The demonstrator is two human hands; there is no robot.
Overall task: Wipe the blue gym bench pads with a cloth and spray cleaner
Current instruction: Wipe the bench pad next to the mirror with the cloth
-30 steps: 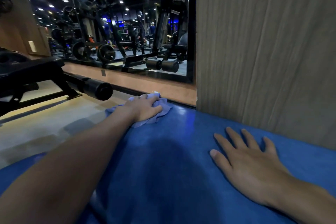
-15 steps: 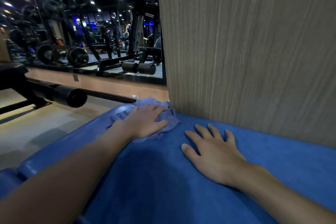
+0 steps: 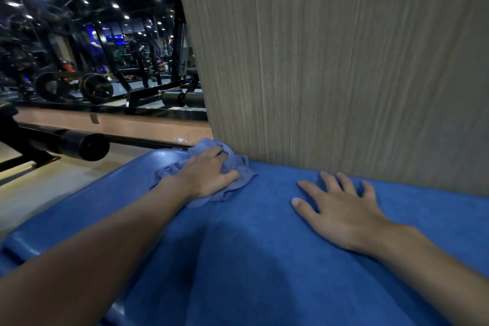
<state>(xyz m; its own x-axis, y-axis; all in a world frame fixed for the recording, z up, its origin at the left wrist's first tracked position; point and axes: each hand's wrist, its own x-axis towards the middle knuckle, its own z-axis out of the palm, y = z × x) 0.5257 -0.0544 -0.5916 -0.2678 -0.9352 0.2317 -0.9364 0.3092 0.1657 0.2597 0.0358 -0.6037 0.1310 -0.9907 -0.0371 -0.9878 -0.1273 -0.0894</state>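
The blue bench pad (image 3: 251, 259) fills the lower part of the head view and runs up against a wood-grain wall. A crumpled light-blue cloth (image 3: 238, 167) lies at the pad's far left corner, beside the wall's edge. My left hand (image 3: 209, 174) presses down on the cloth, fingers bent over its folds. My right hand (image 3: 341, 209) lies flat on the pad to the right, fingers spread and pointing at the wall. No spray bottle is in view.
The wood-grain wall panel (image 3: 344, 74) rises directly behind the pad. A mirror (image 3: 92, 47) to the left reflects gym machines and weights. A black padded roller bar (image 3: 84, 145) stands over the pale floor (image 3: 53, 188) left of the pad.
My left hand has slid the cloth rightward along the pad's far edge to the corner by the wall. My right hand stayed flat on the pad. The view has swung to the right.
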